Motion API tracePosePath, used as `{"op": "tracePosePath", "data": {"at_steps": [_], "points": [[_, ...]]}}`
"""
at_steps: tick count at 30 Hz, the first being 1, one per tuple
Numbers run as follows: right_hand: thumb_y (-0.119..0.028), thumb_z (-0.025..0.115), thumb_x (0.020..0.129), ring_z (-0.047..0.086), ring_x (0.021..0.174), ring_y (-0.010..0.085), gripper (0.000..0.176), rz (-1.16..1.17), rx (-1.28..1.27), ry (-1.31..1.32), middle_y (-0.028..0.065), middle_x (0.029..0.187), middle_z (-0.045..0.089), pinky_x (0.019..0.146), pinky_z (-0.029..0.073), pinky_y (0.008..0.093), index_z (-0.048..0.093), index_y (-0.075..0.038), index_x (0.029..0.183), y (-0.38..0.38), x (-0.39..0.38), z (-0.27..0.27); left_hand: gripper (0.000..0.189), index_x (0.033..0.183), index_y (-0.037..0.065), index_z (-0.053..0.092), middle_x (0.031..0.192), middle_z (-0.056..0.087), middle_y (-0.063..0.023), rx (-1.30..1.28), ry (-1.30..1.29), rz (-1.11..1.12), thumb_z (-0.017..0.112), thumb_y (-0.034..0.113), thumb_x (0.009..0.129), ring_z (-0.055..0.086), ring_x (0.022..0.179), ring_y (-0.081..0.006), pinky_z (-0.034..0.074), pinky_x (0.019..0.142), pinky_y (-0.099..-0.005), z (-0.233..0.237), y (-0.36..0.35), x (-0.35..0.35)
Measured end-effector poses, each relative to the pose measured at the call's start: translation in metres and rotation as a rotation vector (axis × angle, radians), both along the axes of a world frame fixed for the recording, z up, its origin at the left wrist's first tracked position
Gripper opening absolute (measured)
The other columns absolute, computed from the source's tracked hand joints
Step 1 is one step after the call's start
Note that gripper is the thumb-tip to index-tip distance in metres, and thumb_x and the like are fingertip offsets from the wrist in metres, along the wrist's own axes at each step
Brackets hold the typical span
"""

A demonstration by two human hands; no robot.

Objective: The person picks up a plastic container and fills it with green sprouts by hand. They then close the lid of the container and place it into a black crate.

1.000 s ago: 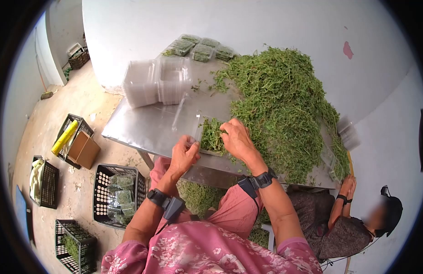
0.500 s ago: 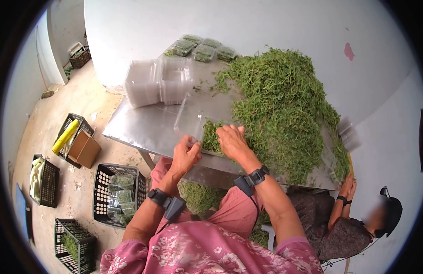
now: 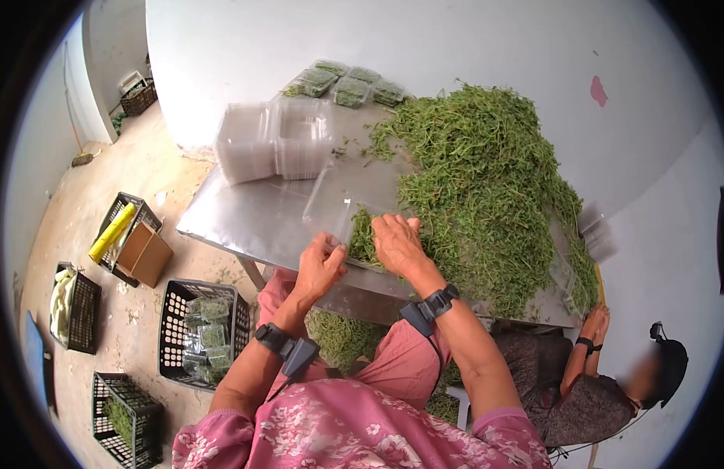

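Observation:
A clear plastic clamshell box stands at the table's near edge, its transparent lid [image 3: 328,197] open and tilted up on the left. Leafy green sprigs [image 3: 363,238] lie in its base. The thumb and fingers of my left hand [image 3: 323,264] pinch the box's near left edge. My right hand [image 3: 399,242] is on the sprigs at the right side of the box, fingers curled down into them; the fingertips are partly hidden. Just beyond it begins a large heap of the same greens [image 3: 487,187].
Stacked clear boxes [image 3: 249,144] stand left on the metal table [image 3: 213,207], filled boxes [image 3: 352,92] at the back. A black crate [image 3: 170,344] of packed boxes sits on the floor, near other crates [image 3: 84,313]. At the right, another person [image 3: 585,406] has their hands at the heap.
The box's lid has tilted up a little and shifted right. My right hand has moved slightly right, while my left hand stays at the box's edge.

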State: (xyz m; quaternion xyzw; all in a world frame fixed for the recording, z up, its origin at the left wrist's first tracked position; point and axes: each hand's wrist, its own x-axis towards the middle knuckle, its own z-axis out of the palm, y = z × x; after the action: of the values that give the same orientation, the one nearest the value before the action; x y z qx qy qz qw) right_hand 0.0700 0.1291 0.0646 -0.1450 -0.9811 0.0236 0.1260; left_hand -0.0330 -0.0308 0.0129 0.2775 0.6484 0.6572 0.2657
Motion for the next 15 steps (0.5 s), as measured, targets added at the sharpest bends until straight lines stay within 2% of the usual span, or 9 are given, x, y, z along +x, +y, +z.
{"op": "tracePosePath", "data": {"at_steps": [9, 11, 12, 15], "points": [[-0.004, 0.051, 0.082, 0.054, 0.096, 0.0319, 0.013, -0.016, 0.022, -0.056, 0.0140, 0.097, 0.056, 0.086, 0.034, 0.0472, 0.054, -0.007, 0.095, -0.0012, -0.0026, -0.0022, 0.020, 0.091, 0.000, 0.054, 0.064, 0.060, -0.0052, -0.022, -0.053, 0.010, 0.060, 0.019, 0.091, 0.060, 0.054, -0.0110, 0.047, 0.048, -0.0269, 0.0002, 0.0024, 0.0013], [-0.006, 0.053, 0.085, 0.053, 0.093, 0.0313, 0.008, 0.015, 0.041, -0.004, 0.0128, 0.092, 0.054, 0.082, 0.034, 0.0468, 0.052, -0.007, 0.093, 0.0027, -0.0027, -0.0083, 0.020, 0.092, 0.000, 0.054, 0.064, 0.060, -0.0053, -0.058, -0.027, -0.007, 0.060, 0.019, 0.091, 0.059, 0.053, -0.0108, 0.047, 0.048, -0.0271, 0.0061, 0.0008, 0.0019], [-0.006, 0.054, 0.086, 0.052, 0.092, 0.0310, 0.006, 0.031, 0.051, 0.022, 0.0122, 0.090, 0.052, 0.080, 0.033, 0.0466, 0.051, -0.007, 0.092, 0.0029, -0.0030, -0.0088, 0.020, 0.092, 0.000, 0.054, 0.064, 0.060, -0.0061, -0.038, 0.030, 0.015, 0.061, 0.019, 0.090, 0.059, 0.053, -0.0126, 0.047, 0.050, -0.0285, 0.0052, 0.0017, 0.0026], [-0.003, 0.052, 0.081, 0.054, 0.095, 0.0319, 0.014, 0.013, 0.023, -0.040, 0.0141, 0.095, 0.055, 0.085, 0.035, 0.0474, 0.053, -0.007, 0.094, 0.0018, -0.0027, -0.0061, 0.022, 0.094, 0.000, 0.052, 0.064, 0.060, -0.0093, -0.014, 0.188, 0.061, 0.062, 0.019, 0.088, 0.059, 0.054, -0.0186, 0.048, 0.054, -0.0330, -0.0004, 0.0052, 0.0018]]}}
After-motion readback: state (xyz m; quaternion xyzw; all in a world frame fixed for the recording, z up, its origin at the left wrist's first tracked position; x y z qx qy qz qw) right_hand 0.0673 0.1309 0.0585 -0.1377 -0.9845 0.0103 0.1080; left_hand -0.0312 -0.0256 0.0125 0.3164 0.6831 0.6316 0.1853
